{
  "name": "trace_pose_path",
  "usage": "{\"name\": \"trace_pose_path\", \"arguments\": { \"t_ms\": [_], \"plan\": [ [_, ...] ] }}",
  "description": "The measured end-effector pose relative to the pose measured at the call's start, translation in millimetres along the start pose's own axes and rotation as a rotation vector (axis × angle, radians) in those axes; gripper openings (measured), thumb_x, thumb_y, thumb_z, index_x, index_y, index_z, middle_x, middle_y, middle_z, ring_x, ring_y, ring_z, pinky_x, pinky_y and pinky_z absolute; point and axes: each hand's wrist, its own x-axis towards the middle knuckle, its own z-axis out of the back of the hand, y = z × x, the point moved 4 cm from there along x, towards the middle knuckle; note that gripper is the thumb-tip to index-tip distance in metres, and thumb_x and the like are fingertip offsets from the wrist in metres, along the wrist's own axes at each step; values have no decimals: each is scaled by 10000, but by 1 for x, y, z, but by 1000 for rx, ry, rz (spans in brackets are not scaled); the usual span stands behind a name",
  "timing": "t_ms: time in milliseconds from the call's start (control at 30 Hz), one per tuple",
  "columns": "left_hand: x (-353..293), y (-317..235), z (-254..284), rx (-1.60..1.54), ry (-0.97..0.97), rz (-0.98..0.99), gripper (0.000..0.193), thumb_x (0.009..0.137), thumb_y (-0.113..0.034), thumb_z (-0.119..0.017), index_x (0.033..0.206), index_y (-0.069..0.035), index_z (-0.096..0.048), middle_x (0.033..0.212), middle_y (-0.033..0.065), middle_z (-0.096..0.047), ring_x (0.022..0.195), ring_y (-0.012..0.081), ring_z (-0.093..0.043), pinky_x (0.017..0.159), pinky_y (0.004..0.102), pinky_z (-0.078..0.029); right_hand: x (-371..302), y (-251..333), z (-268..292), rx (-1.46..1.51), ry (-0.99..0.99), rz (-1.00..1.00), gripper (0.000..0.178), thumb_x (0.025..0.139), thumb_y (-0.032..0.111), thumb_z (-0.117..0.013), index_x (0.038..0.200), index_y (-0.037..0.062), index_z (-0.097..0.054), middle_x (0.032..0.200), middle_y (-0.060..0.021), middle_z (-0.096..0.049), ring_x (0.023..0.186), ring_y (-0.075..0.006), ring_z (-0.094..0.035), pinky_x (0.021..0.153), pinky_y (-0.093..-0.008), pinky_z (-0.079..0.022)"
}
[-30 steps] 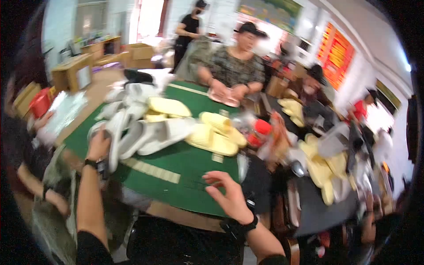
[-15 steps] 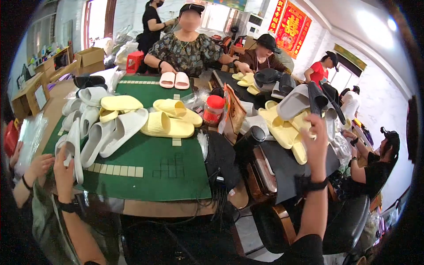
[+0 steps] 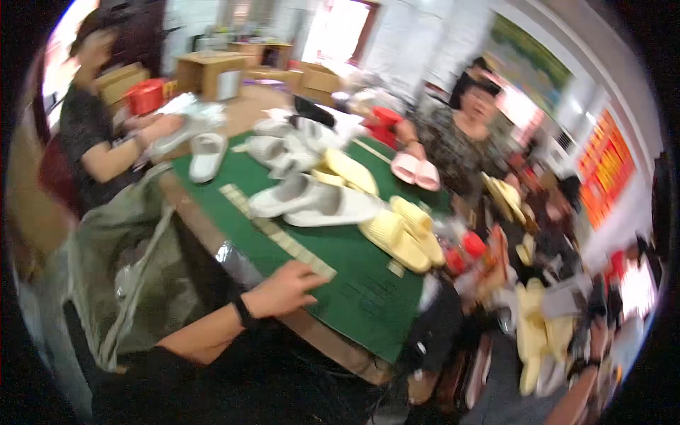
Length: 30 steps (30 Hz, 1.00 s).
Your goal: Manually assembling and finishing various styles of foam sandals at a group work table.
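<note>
My left hand point(image 3: 283, 289) hovers by the near edge of the green mat point(image 3: 361, 301), fingers apart and holding nothing. Beyond it, a group of grey slippers point(image 3: 336, 205) lies with yellow slippers point(image 3: 397, 237) beside them. A single grey slipper point(image 3: 207, 157) rests at the mat's left corner, near a co-worker's hands. At the lower right, my right hand point(image 3: 598, 340) is smeared by motion, its fingers unreadable. Close to it lie more yellow slippers point(image 3: 533, 333) and grey slippers point(image 3: 567, 294).
A co-worker across the table holds pink slippers point(image 3: 416, 171). Past the mat stand a red-lidded jar point(image 3: 467, 248) and a red stool point(image 3: 384, 124). An olive cloth bag point(image 3: 124, 283) hangs at the left. Cardboard boxes point(image 3: 205, 74) are at the back.
The view has swung left and blurred. My left hand has come away from the grey slippers at the left. One grey slipper now lies apart, near the left co-worker.
</note>
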Motion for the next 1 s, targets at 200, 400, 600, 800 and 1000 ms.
{"name": "trace_pose_path", "arguments": {
  "t_ms": [200, 400, 600, 800, 1000],
  "plan": [
    [-13, -15, -51, 65, 33, 43, 452, 874, -346, -693, 1274, -160, -596, 1319, 187, -480, 1270, 379, -455, 997, 525, -400, 177, -53, -320, 501, 307, 124, 282, 928, 128, -648, 1191, 27, -663, 1156, -115, -660, 1096, -240, -594, 947, -346, -491],
    [-23, -7, -58, 10, -14, 89, 406, 958, -352, -616, 1287, -116, -587, 1320, 209, -462, 1287, 380, -420, 1049, 510, -341, 163, -19, -509, 764, 414, 10, 271, 949, 153, -615, 1183, 22, -652, 1121, -110, -654, 1055, -230, -597, 913, -343, -496],
    [-15, -7, -58, 3, 1, 60, 398, 925, -338, -651, 1247, -112, -591, 1323, 208, -464, 1288, 372, -421, 1038, 512, -345, 156, 28, -500, 730, 262, -61, 269, 969, 179, -582, 1175, 17, -641, 1086, -105, -648, 1015, -220, -600, 878, -340, -501],
    [-22, -13, -39, 45, -128, 45, 409, 810, -311, -741, 1165, -139, -631, 1239, 159, -527, 1226, 356, -496, 977, 503, -417, 119, 80, -312, 412, -150, -100, 274, 990, 205, -549, 1167, 12, -629, 1051, -101, -642, 974, -210, -603, 843, -336, -505],
    [-19, -9, -34, 99, -66, 65, 398, 862, -311, -713, 1228, -175, -632, 1234, 154, -539, 1239, 355, -492, 1007, 493, -393, 53, 186, -176, 161, -548, -60, 288, 1010, 231, -516, 1159, 7, -618, 1017, -96, -636, 933, -200, -606, 809, -333, -510]
  ]
}}
